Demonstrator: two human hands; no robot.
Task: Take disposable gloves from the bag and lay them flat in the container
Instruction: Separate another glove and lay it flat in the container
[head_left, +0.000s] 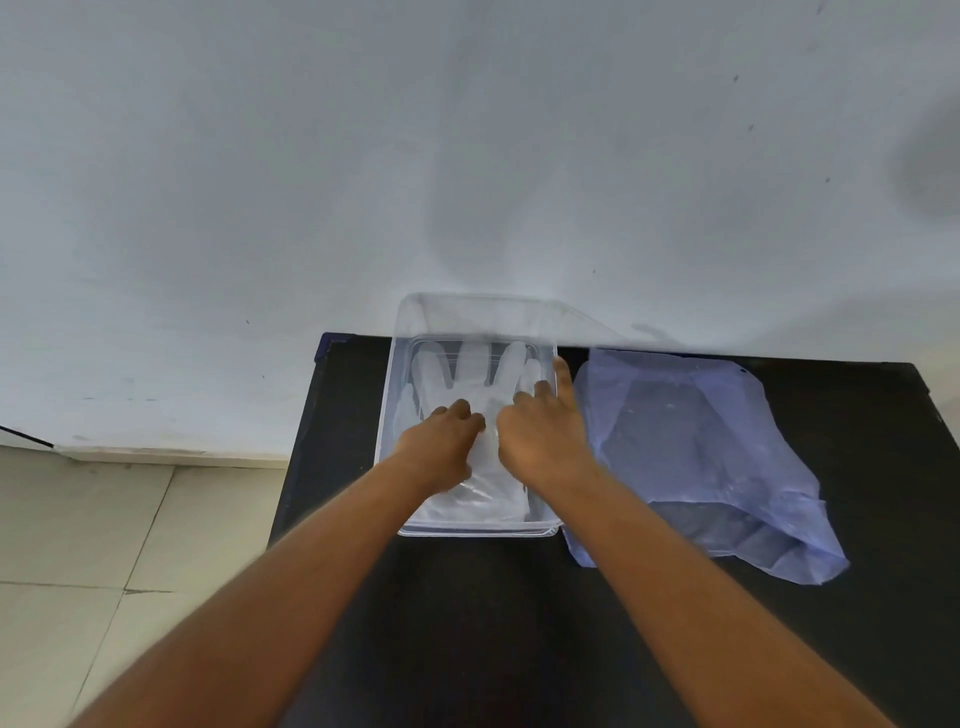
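1. A clear plastic container (470, 529) sits on a black table (519, 623), pushed up towards the far edge where the table meets a pale wall (467, 156)
2. Inside the container a thin, see-through disposable glove (470, 371) lies flat on the bottom, its fingers fanned out and pointing away towards the wall, its cuff near the closer rim
3. The person's left hand (441, 447) is down in the container, palm on the glove's middle, fingers curled loosely together and resting on the plastic rather than pinching it
4. The right hand (543, 441) is just beside the left one, palm down on the right side of the glove, fingers stretched forward; one finger reaches up along the container's right wall
5. Whether either hand has any of the film caught under its fingertips I cannot tell, the picture is a little blurred there
6. A bluish, crumpled plastic bag (701, 457) lies on the table just to the right of the container, touching or nearly touching its side, with its opening facing the near edge
7. To the left of the table, light floor tiles (104, 545) show below the wall
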